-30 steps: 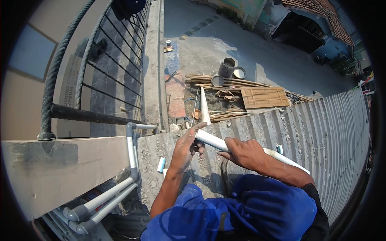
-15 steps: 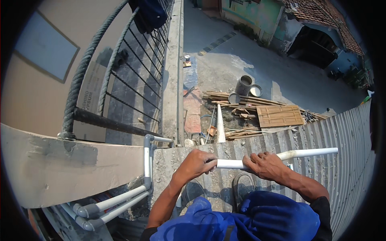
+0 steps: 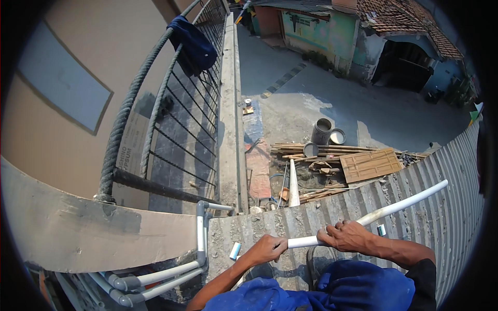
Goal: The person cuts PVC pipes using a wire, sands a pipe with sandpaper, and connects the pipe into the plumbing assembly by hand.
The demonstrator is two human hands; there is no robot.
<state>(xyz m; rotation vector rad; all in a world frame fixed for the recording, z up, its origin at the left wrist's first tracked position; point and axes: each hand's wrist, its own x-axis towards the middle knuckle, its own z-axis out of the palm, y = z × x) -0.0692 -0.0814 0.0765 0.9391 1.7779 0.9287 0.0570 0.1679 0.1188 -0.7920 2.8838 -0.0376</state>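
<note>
A long white PVC pipe [image 3: 412,206] lies across in front of me over the corrugated roof [image 3: 290,225]. It slants up to the right and has a dirty stretch past my right hand. My left hand [image 3: 267,249] is closed at the pipe's left end, its fingertips and thumb against the rim. Further along, my right hand [image 3: 347,236] wraps round the pipe from above. A small white-and-blue tube [image 3: 235,251] lies on the roof beside my left wrist. Another small white-and-blue piece [image 3: 381,229] sits just beyond my right forearm.
To the left, grey-jointed pipes [image 3: 200,233] run along a plastered wall [image 3: 78,228] below a metal railing [image 3: 115,140] with dark blue cloth [image 3: 191,45] on it. Past the roof's edge, the ground below holds bamboo poles [image 3: 290,147], a wooden panel [image 3: 371,165] and a bucket [image 3: 321,132].
The pipe's right end has risen, so it slants more. Both hands sit lower in the picture and stay on the pipe. My view has tilted, and the small tube by my left wrist now shows.
</note>
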